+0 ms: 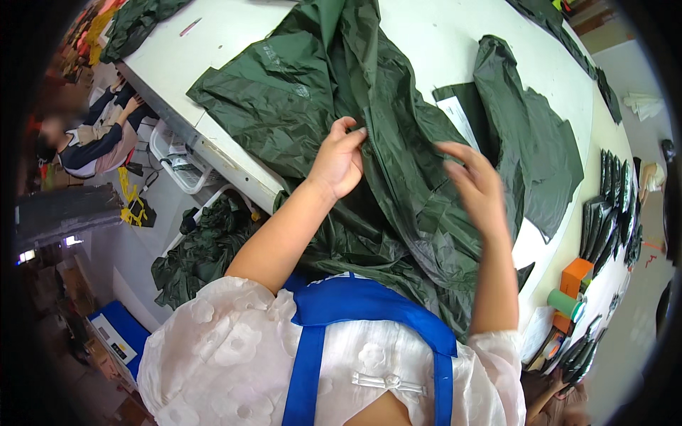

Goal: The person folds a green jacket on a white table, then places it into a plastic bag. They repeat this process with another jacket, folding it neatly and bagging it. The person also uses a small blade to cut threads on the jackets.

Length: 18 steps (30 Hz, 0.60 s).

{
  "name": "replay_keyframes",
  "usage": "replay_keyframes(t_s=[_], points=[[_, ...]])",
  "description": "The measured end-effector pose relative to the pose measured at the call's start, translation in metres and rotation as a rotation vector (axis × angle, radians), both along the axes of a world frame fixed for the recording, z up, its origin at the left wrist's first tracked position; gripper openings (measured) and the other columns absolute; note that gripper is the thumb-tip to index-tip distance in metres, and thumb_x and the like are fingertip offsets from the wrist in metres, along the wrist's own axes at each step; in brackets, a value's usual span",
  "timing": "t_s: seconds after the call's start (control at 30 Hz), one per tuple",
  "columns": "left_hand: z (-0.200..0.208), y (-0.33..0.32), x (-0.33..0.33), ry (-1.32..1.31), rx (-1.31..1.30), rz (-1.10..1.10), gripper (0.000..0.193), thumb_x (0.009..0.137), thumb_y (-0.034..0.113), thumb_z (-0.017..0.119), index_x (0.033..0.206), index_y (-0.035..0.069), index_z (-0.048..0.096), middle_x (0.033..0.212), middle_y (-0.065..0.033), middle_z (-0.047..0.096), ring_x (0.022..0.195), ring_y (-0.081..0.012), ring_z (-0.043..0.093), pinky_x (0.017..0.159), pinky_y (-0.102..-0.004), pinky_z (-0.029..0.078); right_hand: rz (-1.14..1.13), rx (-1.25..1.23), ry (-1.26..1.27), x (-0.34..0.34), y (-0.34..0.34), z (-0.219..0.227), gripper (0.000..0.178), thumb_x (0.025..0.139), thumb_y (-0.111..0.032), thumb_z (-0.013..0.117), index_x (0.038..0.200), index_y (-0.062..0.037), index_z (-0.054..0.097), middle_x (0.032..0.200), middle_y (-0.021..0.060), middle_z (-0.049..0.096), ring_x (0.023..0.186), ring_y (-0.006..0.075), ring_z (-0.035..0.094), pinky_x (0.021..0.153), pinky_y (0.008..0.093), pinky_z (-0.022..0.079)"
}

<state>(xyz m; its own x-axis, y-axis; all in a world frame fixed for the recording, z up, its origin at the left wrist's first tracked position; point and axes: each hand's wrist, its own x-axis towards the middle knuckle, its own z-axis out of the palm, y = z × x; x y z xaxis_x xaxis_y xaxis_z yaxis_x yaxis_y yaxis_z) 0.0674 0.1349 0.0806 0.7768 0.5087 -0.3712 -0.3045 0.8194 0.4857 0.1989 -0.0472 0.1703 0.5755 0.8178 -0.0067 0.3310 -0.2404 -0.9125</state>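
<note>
A dark green waterproof jacket (277, 96) lies spread and crumpled across the white table, with its front zipper (378, 157) running up the middle. My left hand (339, 162) is closed in a pinch on the jacket's front edge beside the zipper. Over the jacket's right side hovers my right hand (477, 186), slightly blurred, its fingers apart and nothing seen in them. Farther right lies another dark green garment (529, 135), partly folded, with a white paper slip (458, 122) next to it.
More green garments (213, 245) hang bunched off the table's left side, near a white plastic basket (181, 160). A pen (190, 27) rests at the far left. To the right are black packets (604, 213), an orange box (574, 277) and a green thread spool (563, 303). A person (99, 138) sits at left.
</note>
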Motion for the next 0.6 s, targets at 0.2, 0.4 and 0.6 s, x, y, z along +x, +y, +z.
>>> replay_keyframes(t_s=[0.2, 0.4, 0.6], points=[[-0.026, 0.0, -0.01, 0.22, 0.553, 0.003, 0.006, 0.091, 0.005, 0.052, 0.096, 0.003, 0.055, 0.091, -0.0022, 0.056, 0.086, -0.0104, 0.053, 0.08, -0.0237, 0.042, 0.019, 0.006, -0.045, -0.043, 0.074, -0.051, 0.015, 0.078, -0.009, 0.068, 0.079, 0.0014, 0.057, 0.064, 0.0147, 0.05, 0.057, 0.0167, 0.045, 0.057, 0.03, 0.044], [-0.021, 0.009, -0.029, 0.391, 0.715, -0.026, 0.018, 0.087, 0.009, 0.064, 0.103, 0.003, 0.06, 0.087, 0.0016, 0.056, 0.081, -0.0074, 0.053, 0.073, -0.0226, 0.043, 0.263, -0.065, -0.008, -0.047, 0.086, -0.058, 0.016, 0.078, -0.013, 0.07, 0.087, -0.001, 0.063, 0.068, 0.0139, 0.057, 0.06, 0.0231, 0.056, 0.061, 0.0311, 0.046], [0.013, 0.01, -0.024, 0.427, 1.046, -0.088, 0.012, 0.086, 0.003, 0.063, 0.094, 0.002, 0.055, 0.08, -0.0005, 0.057, 0.074, -0.0031, 0.052, 0.067, -0.021, 0.044, 0.547, 0.153, -0.064, 0.008, 0.127, -0.004, 0.036, 0.079, -0.003, 0.064, 0.116, -0.0028, 0.061, 0.116, 0.0088, 0.06, 0.106, 0.0174, 0.057, 0.085, 0.0272, 0.045]])
